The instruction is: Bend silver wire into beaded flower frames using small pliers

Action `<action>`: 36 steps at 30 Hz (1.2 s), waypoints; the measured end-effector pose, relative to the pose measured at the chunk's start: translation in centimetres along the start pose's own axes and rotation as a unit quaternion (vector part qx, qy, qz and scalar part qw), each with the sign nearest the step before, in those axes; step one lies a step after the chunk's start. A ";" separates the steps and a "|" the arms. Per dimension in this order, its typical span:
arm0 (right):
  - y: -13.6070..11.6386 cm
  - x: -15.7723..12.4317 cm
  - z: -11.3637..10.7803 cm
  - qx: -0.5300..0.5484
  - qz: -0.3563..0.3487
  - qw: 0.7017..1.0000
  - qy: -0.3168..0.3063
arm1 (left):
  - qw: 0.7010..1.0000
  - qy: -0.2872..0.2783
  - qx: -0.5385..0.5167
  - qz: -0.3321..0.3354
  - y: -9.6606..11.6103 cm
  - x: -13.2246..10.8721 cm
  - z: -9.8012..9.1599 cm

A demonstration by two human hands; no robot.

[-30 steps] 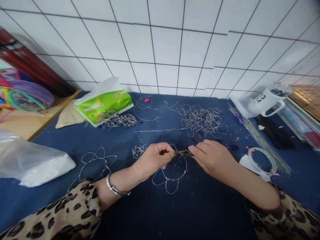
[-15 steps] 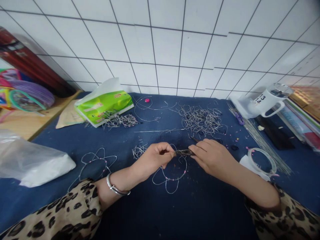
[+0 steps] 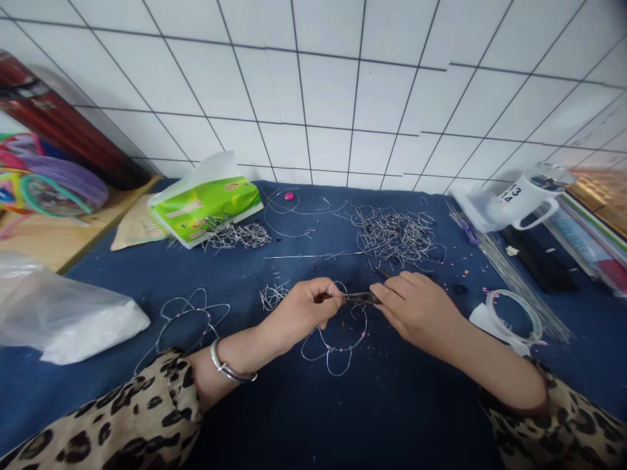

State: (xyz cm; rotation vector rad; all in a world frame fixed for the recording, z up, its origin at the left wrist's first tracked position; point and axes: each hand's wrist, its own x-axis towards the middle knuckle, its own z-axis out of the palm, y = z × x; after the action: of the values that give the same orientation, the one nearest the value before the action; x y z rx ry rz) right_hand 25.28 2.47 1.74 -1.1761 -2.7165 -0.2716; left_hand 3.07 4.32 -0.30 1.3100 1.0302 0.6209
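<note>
While the left hand [image 3: 311, 303] pinches a beaded wire ring [image 3: 341, 350] at its far side, the right hand [image 3: 416, 303] grips pliers [image 3: 361, 297] pointing left, parallel to the worktop's [image 3: 294, 411] back edge; the ring spreads toward the near edge, closer to the left.

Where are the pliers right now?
In the head view, the pliers are a little right of and below centre, held in the right hand, their tip close by the left hand.
</note>
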 end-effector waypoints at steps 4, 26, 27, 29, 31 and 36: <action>-0.1 0.1 -0.1 -0.006 0.001 1.000 0.007 | 1.000 0.003 0.007 0.002 -0.2 0.1 0.0; -0.8 -0.1 0.2 -0.045 0.004 0.999 -0.028 | 0.997 0.007 0.082 0.007 -0.7 0.0 -0.1; -0.8 -0.1 0.2 -0.044 0.004 0.999 -0.026 | 0.996 0.006 0.086 0.008 -0.7 0.0 -0.1; -0.8 -0.2 0.2 -0.041 0.003 0.999 -0.022 | 0.996 0.005 0.090 0.010 -0.7 0.0 -0.1; -0.8 -0.2 0.2 -0.038 0.002 0.999 -0.022 | 0.996 0.006 0.091 0.012 -0.7 0.0 -0.1; -0.9 -0.1 0.3 -0.043 0.003 0.999 -0.032 | 0.996 0.010 0.091 0.014 -0.8 0.1 -0.1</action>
State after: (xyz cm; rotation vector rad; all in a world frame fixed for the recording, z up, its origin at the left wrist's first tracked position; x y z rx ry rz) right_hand 24.67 1.86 1.30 -1.2364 -2.7799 -0.3593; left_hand 2.85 4.28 -1.11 1.4823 1.1063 0.5713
